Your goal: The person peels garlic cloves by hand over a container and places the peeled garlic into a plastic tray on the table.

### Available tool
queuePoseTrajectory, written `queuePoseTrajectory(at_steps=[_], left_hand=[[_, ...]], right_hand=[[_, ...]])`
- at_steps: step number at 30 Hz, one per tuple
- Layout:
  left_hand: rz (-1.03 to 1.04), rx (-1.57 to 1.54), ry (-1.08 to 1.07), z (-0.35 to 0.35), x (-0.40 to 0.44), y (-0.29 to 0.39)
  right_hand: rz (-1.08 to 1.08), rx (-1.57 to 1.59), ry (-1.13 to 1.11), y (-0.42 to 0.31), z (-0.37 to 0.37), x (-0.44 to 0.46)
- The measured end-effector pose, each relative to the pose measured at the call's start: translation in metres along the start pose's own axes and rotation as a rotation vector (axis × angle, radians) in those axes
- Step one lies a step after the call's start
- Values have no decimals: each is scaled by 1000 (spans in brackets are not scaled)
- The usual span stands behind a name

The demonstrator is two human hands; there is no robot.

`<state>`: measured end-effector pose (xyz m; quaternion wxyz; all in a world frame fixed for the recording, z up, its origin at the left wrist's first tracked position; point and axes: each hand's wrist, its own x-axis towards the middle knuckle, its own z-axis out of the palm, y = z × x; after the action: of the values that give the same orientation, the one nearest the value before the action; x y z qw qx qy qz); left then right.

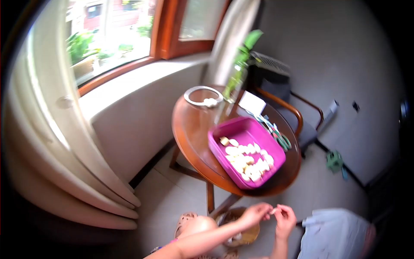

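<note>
My left hand (pixel 257 213) and my right hand (pixel 285 219) meet fingertip to fingertip, low in the view. Pinched between them is a small pale piece (pixel 272 211), apparently a garlic clove; blur and fingers partly hide it. Just below my left hand, a round tan basket (pixel 250 235) on the floor holds papery scraps, partly covered by my forearm. Beyond both hands, a magenta plastic tub (pixel 269 126) rests on the round wooden table (pixel 189 142). Many pale, peeled-looking cloves (pixel 246 159) lie in it, mostly toward its near side.
Behind the tub stand a clear vase with a green plant (pixel 236 77), a white card (pixel 252 102) and green-handled scissors (pixel 282 140). A round grey-rimmed dish (pixel 189 97) holds white lumps. An armchair (pixel 297 114), curtain (pixel 64 151) and light-blue cloth (pixel 334 233) surround the area.
</note>
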<state>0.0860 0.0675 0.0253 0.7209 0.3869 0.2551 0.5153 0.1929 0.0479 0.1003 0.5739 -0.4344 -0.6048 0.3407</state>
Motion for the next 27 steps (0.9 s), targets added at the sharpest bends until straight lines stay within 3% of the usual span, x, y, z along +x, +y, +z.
queuePoseTrajectory(at_steps=[1, 4, 9, 14, 20, 23, 26, 27], left_hand=[[-97, -263, -62, -5, 0, 1], [-123, -213, -90, 0, -5, 13], [-205, -88, -65, 8, -5, 5], [-318, -104, -133, 15, -8, 5], [-244, -23, -180, 19, -10, 1], [-150, 89, -140, 23, -13, -1], [-29, 138, -60, 30, -13, -2], [7, 138, -30, 32, -14, -1]], right_hand=[[39, 12, 24, 15, -9, -7], [102, 26, 85, 28, -18, -18], [-74, -189, 8, 33, -33, -20], [-42, -118, -53, 28, -49, -28], [92, 37, -125, 36, -60, -33], [235, 227, -15, 37, -55, -36], [332, 160, 135, 33, -55, -41], [385, 173, 87, 31, -56, -40]])
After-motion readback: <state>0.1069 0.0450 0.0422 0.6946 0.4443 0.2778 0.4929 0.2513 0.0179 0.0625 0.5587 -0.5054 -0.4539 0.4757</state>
